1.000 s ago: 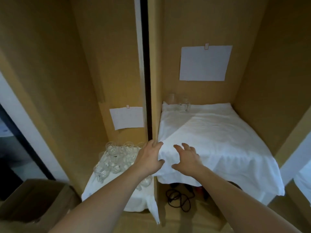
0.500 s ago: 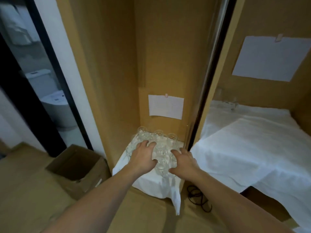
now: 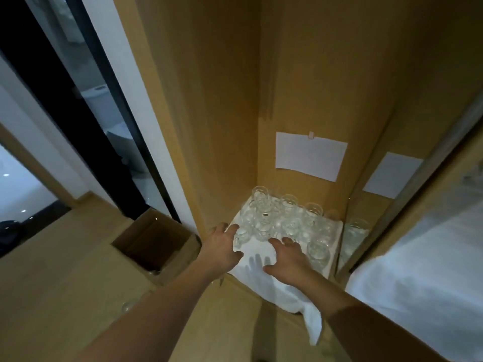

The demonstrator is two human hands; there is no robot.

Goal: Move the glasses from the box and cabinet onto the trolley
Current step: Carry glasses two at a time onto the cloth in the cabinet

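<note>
Several clear glasses (image 3: 285, 220) stand packed together on a white cloth (image 3: 261, 273) on a low shelf in the left compartment of the wooden cabinet (image 3: 227, 100). My left hand (image 3: 222, 246) reaches over the shelf's front left corner, fingers spread, its fingertips at the nearest glass (image 3: 241, 235). My right hand (image 3: 287, 259) hovers spread just above the cloth, in front of the glasses, and casts a shadow on it. Neither hand holds anything. An open cardboard box (image 3: 154, 241) sits on the floor to the left. No trolley is in view.
A white sheet of paper (image 3: 311, 155) is taped to the cabinet's back wall. A mirrored sliding door edge (image 3: 407, 205) separates the right compartment, where a white-covered surface (image 3: 428, 270) lies. A dark doorway (image 3: 52, 126) opens at the left. One glass (image 3: 128, 305) lies on the floor by my left arm.
The view has swung left from the right compartment to the left one. Both hands moved from the white-covered surface's edge to the glasses on the low shelf.
</note>
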